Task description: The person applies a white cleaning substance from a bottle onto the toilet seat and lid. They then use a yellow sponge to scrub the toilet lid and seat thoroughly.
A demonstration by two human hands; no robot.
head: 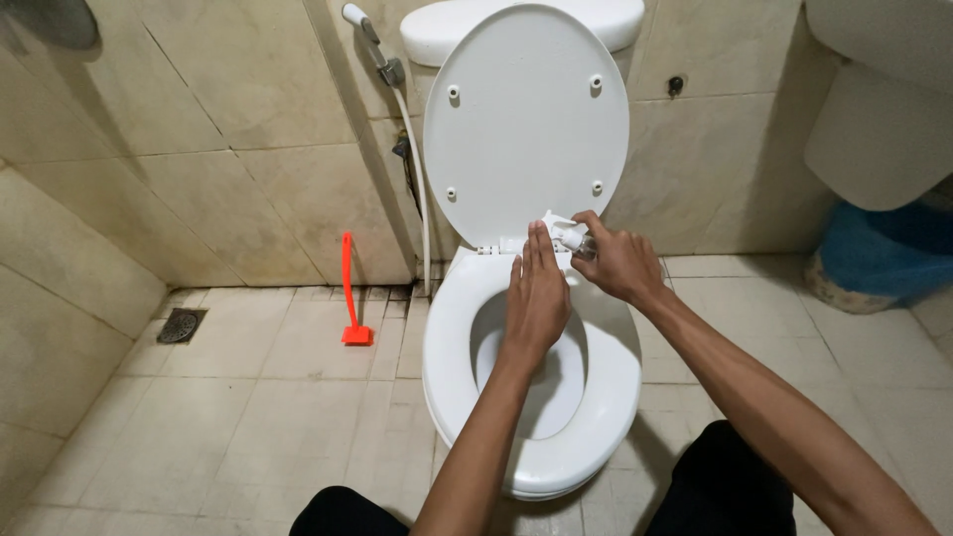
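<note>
A white toilet stands in front of me with its lid raised against the cistern. My right hand grips a small clear spray bottle with a white nozzle, held over the back of the seat near the hinge. My left hand is flat with fingers together, stretched over the bowl, its fingertips right beside the bottle's nozzle. It holds nothing.
A red brush leans against the tiled wall left of the toilet. A white bidet sprayer and hose hang beside the cistern. A floor drain lies at left. A white basin pedestal and blue bin stand at right.
</note>
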